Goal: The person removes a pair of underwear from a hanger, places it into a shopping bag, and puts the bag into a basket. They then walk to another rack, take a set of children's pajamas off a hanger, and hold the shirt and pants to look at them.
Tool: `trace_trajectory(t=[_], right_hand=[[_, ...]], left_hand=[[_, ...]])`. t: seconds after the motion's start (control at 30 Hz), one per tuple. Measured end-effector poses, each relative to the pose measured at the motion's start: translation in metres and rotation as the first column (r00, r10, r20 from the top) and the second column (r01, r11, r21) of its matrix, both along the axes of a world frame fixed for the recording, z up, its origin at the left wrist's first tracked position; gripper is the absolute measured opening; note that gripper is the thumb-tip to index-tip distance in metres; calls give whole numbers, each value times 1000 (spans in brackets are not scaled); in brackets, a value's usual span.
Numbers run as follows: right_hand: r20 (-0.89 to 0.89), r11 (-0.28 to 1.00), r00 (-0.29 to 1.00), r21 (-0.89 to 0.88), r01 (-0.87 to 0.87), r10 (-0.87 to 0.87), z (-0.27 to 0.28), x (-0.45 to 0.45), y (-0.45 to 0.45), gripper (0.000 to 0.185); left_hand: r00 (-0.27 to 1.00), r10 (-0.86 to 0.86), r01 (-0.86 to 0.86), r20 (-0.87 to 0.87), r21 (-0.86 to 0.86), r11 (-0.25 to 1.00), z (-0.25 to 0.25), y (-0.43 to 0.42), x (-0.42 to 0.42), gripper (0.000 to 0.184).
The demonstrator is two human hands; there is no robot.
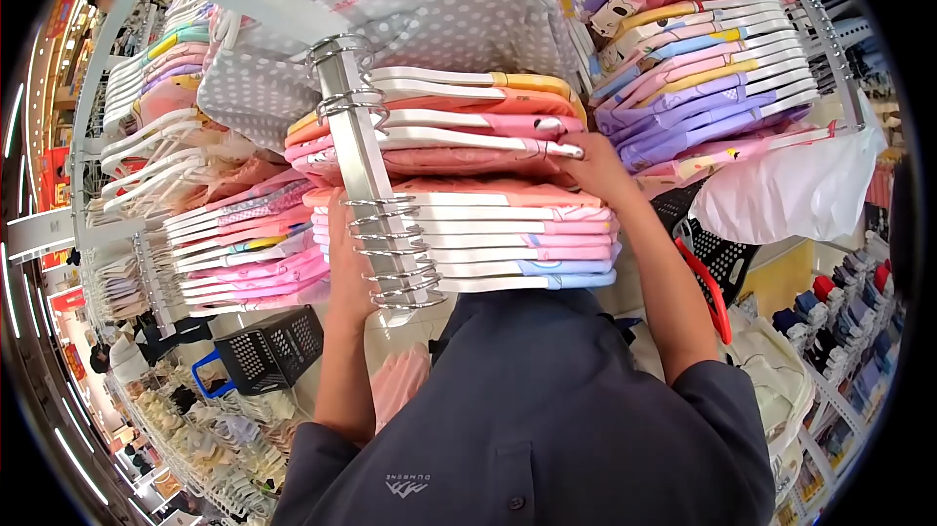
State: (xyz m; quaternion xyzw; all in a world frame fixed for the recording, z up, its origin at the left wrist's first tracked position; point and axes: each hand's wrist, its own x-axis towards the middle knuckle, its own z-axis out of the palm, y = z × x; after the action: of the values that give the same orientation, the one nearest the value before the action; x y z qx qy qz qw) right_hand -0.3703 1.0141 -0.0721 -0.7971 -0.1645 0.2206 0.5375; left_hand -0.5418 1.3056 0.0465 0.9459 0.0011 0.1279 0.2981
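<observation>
White hangers with children's clothes hang in a row on a metal display arm (353, 136) in front of me. My right hand (593, 167) is at the right end of a white hanger (459, 140) that carries a coral-pink garment (439, 163), its fingers closed around the edge there. My left hand (344, 233) reaches up beside the display arm at the left end of the nearer stack of pink and coral clothes (576, 226). Its fingers are hidden behind the clothes and metal rings. A gap separates this nearer stack from the garments farther back.
Grey polka-dot garments (468, 14) hang behind the row. More hangers with purple clothes (683, 116) are at the right, pink ones (254, 263) at the left. A black basket (268, 350) stands lower left; a white plastic bag (795, 189) hangs at right near a red handle (708, 292).
</observation>
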Motion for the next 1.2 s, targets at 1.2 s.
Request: trace_trajectory(t=[1.2], right_hand=[[585, 984, 792, -93, -151, 176, 103, -104, -32, 16]], left_hand=[[704, 682, -666, -196, -515, 539, -151, -35, -111, 99]])
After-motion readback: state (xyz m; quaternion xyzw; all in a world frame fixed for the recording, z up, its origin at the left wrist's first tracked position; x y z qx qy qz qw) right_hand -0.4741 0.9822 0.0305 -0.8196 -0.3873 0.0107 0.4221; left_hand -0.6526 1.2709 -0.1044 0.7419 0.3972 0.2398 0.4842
